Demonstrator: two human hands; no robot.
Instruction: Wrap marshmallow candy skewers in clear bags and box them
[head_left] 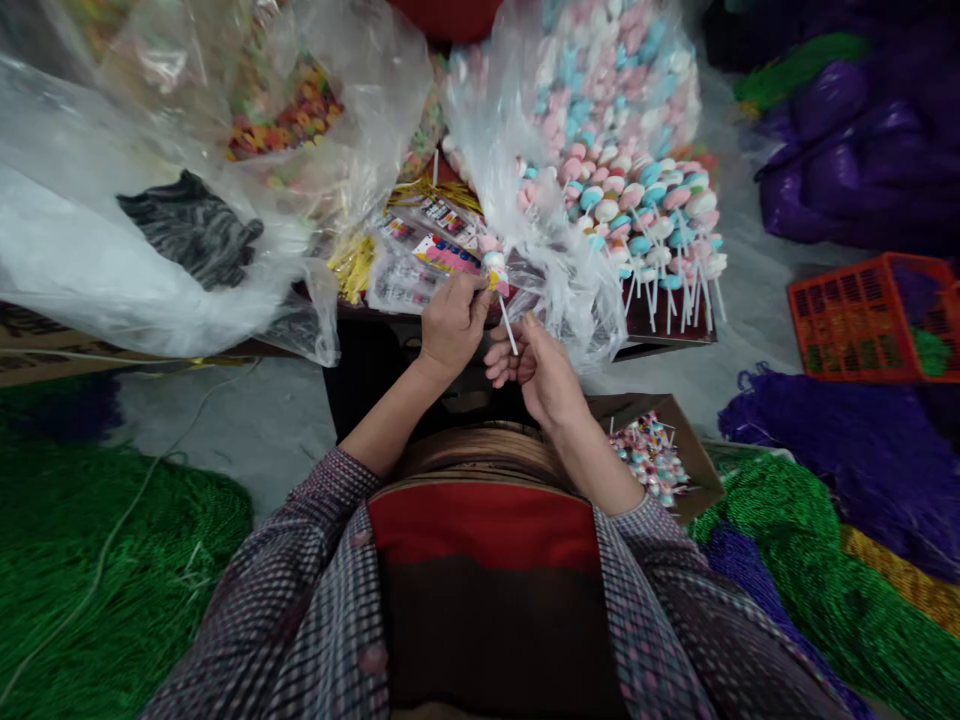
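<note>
Near the middle of the frame, the left grip (454, 315) is pinched closed, thumb against forefinger, on a candy pop (495, 262) just where its sweets meet the thin white stick (508, 325). The fingers hide how much of the pinch falls on stick and how much on candy. The pop stands tilted, its pink and white pieces uppermost and a small yellow-and-pink patch below them. It is probably very light; the sweets look soft and easy to dent, while the stick seems stiff but slim enough to roll between fingertips. The safest hold is likely on the stick right under the sweets, with little squeeze.

The right grip (551, 375) is partly open, fingers loosely curled around the stick's lower end; whether they touch it, I cannot tell.

Just beyond, upper centre, printed plastic packets (450, 253) lie on the table (660, 338), with yellow ties (352, 268) to their left. A crumpled clear bag (574, 290) lies just right of the hands, and past it, upper right, a heap of similar pops (637, 215) points its sticks toward the table's near edge. Right of centre and lower, a cardboard box (699, 462) holds more pops.
</note>
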